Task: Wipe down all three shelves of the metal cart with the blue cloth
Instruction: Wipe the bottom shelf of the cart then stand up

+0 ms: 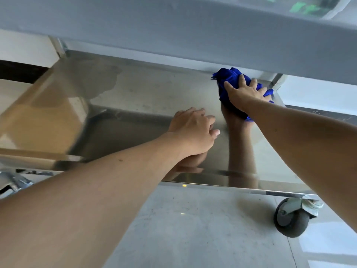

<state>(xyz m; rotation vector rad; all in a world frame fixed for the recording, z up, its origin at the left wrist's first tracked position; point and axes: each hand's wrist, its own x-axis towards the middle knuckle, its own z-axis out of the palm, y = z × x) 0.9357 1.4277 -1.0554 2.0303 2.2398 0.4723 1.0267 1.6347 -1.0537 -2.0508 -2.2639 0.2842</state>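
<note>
**Lower shelf of the cart, wiped at its far right corner**

From my remote station the head view looks down under an upper shelf, which crosses the top of the frame as a grey blurred band. Below it lies the lower shelf of the metal cart, a reflective steel surface with faint smudges and a duller patch toward its far left.

The right hand lies palm down on the blue cloth, fingers spread wide and pressing it flat against the shelf. The cloth is bunched, and sits at the far right corner of the shelf, just beside the corner post. Part of it shows beyond the fingertips and part under the wrist.

The left hand rests on the bare steel near the shelf's middle, well apart from the cloth. Its fingers are held loosely together and slightly curled, gripping nothing. Both forearms are mirrored in the metal.

Beneath the near right corner of the shelf, a grey caster wheel stands on the pale floor.
</note>
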